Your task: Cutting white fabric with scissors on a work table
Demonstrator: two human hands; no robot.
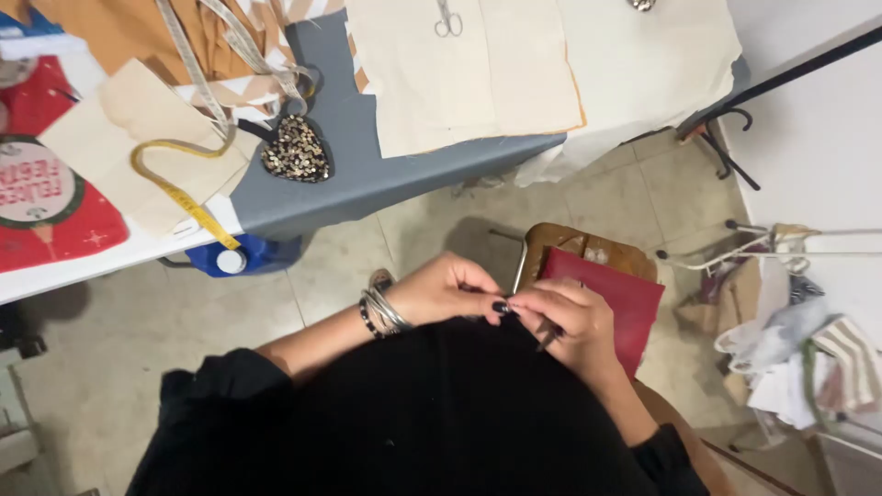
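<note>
Both the left hand [446,289] and right hand [565,321] pinch black fabric [459,404]; round red-green label [32,188] far left

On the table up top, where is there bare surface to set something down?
Bare grey table runs along the near edge, between the sequined heart and the cream fabric pieces. Left of the heart is crowded: yellow tape measure, paper pattern, red printed cloth.
</note>
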